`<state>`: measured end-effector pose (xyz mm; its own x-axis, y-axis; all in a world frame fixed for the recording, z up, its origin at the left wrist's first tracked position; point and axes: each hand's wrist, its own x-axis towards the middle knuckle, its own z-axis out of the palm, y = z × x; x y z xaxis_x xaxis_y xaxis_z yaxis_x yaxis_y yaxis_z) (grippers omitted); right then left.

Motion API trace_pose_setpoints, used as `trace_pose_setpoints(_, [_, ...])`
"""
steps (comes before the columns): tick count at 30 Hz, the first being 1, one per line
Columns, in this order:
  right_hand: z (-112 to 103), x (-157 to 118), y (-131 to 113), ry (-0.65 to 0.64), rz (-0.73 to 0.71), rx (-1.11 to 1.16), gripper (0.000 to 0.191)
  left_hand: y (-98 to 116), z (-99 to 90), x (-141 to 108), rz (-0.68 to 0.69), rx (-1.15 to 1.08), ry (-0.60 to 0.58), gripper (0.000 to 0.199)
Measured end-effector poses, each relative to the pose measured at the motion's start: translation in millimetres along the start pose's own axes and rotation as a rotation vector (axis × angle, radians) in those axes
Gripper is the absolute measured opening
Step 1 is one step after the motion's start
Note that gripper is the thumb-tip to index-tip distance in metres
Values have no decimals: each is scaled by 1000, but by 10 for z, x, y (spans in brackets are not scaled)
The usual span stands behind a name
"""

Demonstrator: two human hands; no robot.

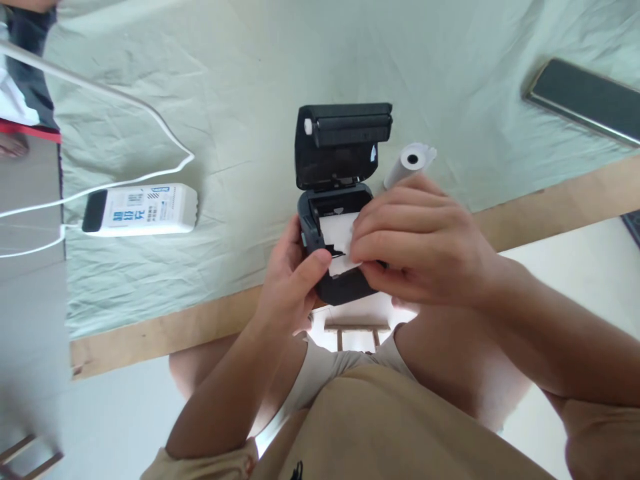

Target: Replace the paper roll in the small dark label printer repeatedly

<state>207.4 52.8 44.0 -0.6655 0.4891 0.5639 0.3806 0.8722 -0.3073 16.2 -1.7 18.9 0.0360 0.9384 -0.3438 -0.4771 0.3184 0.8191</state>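
Note:
A small black receipt printer point(345, 290) is held near the table's front edge, its lid point(337, 163) swung up and back. My left hand point(295, 280) grips its left side, thumb on the rim. White paper point(340, 232) lies in the printer's bay. The fingers of my right hand point(415, 240) are pinched together on the paper's right side, hiding part of it. Just behind my right hand lies a roll of white paper point(400, 167) with a dark core.
A pale green cloth point(240, 80) covers the wooden-edged table point(165, 333). At left lies a white power bank point(145, 210) with a white cable point(125, 97) running off. A dark phone point(585, 100) rests at the right. Part of another person point(30, 3) shows at the upper left.

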Motion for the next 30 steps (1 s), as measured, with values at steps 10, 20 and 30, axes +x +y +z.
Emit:
trace_pose_setpoints(10, [-31, -31, 65, 300, 201, 87, 19, 56, 59, 9, -47, 118, -8, 65])
trace_pose_setpoints(20, [39, -84, 319, 296, 445, 348, 47, 37, 39, 11, -55, 87, 17, 69])
trace_pose_setpoints(30, [31, -58, 266, 303, 201, 29, 13, 85, 84, -50, -63, 106, 56, 62])
